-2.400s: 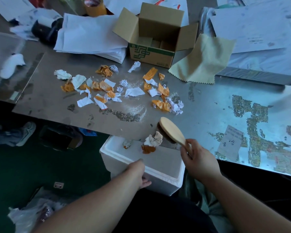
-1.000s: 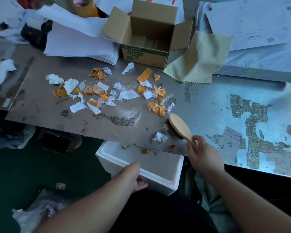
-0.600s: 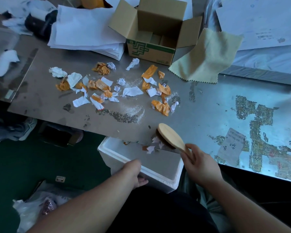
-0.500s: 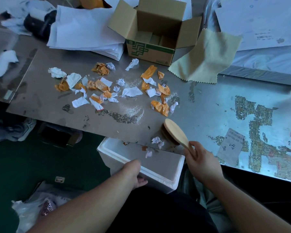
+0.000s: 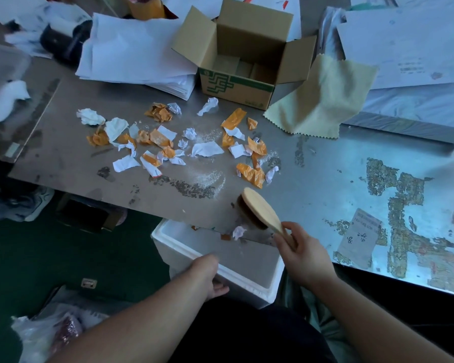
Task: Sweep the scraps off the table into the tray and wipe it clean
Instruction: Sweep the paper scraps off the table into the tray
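The right hand (image 5: 303, 255) is gripping the wooden brush (image 5: 260, 210) by its handle, fingers curled shut round it. The brush's long side is pointing away twd the paper scraps (image 5: 168, 142), which lie beyond & left of it. The left hand (image 5: 207, 275) is holding the foam tray (image 5: 184, 254) under the table (image 5: 325, 184) edge, fingers wrapped on its rim.

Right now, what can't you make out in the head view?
- Left hand fingers: curled under the foam tray rim, so the grip is unseen.
- Tray contents: far part hidden by the table edge.
- Brush bristles: mostly under its wooden back.
- Label print: too small.
- Cardboard box contents: dim, unclear.
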Demonstrator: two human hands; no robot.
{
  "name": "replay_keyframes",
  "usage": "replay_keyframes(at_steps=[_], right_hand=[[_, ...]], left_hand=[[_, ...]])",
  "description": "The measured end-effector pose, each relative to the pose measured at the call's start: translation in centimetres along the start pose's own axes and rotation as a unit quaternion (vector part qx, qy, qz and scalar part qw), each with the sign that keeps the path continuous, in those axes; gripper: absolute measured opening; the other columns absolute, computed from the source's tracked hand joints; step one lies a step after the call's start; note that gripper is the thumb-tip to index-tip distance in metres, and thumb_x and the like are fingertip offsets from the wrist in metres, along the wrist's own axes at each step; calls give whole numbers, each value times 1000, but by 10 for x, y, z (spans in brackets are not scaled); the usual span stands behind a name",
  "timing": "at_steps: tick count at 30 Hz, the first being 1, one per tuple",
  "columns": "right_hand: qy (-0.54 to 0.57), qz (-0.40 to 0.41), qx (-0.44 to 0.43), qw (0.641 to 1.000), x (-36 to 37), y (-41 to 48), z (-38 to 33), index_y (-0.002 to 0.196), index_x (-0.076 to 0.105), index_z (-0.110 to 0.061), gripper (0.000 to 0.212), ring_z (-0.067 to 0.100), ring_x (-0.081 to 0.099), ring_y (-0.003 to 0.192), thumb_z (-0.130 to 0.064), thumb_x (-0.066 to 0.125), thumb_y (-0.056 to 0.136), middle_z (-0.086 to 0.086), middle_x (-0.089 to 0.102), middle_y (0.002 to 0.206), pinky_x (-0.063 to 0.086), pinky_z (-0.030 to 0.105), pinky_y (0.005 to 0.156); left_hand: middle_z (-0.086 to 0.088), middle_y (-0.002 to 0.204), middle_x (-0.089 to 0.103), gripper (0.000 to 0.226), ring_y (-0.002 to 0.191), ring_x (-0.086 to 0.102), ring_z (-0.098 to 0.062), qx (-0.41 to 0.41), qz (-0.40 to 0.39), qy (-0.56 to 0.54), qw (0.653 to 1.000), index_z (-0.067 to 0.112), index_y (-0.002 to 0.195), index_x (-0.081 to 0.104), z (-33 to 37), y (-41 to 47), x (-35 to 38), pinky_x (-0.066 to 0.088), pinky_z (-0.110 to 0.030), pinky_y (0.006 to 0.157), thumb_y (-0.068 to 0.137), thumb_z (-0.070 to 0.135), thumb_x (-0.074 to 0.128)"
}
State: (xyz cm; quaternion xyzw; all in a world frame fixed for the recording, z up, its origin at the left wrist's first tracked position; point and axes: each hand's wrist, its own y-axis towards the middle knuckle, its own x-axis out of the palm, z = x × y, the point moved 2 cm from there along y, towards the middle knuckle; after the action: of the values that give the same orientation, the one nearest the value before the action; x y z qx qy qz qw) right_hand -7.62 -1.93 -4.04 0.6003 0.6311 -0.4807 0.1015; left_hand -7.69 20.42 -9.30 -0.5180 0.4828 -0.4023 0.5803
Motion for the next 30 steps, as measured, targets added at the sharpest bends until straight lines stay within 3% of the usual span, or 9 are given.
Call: replay_keyframes(at_steps=[5, 10, 16, 20, 24, 28, 30], right_hand=[[2, 79, 11, 997, -25, 32, -18, 117, 51, -38, 25, 19, 63, 68, -52, 49, 97, -7, 66, 75, 52, 37, 62], [-92, 38, 22, 995, -25, 45, -20, 118, 50, -38, 28, 29, 64, 78, -55, 46, 97, -3, 68, 85, 54, 40, 70], [-93, 0, -12, 996, -1, -3, 1, 119, 48, -37, 27, 21, 60, 75, -54, 47, 98, -10, 64, 81, 47, 35, 64], [-69, 4, -11, 998, 4, -26, 14, 116, 50, -41, 25, 12, 60, 77, -55, 50, 96, -15, 64, 75, 48, 34, 62], [-74, 12, -8, 997, -2, -20, 13, 115, 51, -42, 25, 16, 64, 79, -55, 50, 95, -14, 65, 78, 49, 35, 64], [-103, 2, -21, 994, -2, -4, 1, 116, 48, -40, 24, 20, 62, 77, -55, 47, 97, -12, 65, 84, 51, 35, 66], [-108, -4, -32, 994, 2, -4, -4, 116, 47, -40, 23, 20, 63, 77, -55, 45, 98, -11, 65, 86, 52, 36, 66]], left_hand=[[-19, 112, 59, 30, 99, 64, -39, 8, -4, 4, 1000, 7, 121, 52, 0, -4, 0, 57, -53, 84, 96, 22, 54], [-16, 100, 57, 23, 96, 63, -37, 6, -2, 0, 1000, 8, 116, 52, 0, -2, 1, 56, -54, 91, 97, 20, 50], [-15, 110, 59, 23, 105, 63, -38, 6, -5, -1, 1000, 11, 118, 54, 2, 0, 2, 55, -54, 92, 98, 21, 49], [-16, 123, 58, 16, 111, 61, -38, 8, -3, -3, 1000, 13, 107, 55, 3, -1, 1, 57, -54, 90, 97, 25, 49], [-16, 119, 58, 23, 108, 62, -39, 11, -4, -1, 1000, 13, 116, 53, 2, -1, 2, 57, -54, 88, 97, 24, 50], [-17, 107, 55, 18, 108, 62, -39, 12, 0, 3, 1000, 11, 112, 51, 1, -2, 1, 56, -55, 91, 97, 21, 49], [-18, 112, 54, 19, 109, 61, -39, 10, 4, 1, 1000, 12, 113, 50, 2, -2, 1, 56, -56, 90, 97, 22, 50]])
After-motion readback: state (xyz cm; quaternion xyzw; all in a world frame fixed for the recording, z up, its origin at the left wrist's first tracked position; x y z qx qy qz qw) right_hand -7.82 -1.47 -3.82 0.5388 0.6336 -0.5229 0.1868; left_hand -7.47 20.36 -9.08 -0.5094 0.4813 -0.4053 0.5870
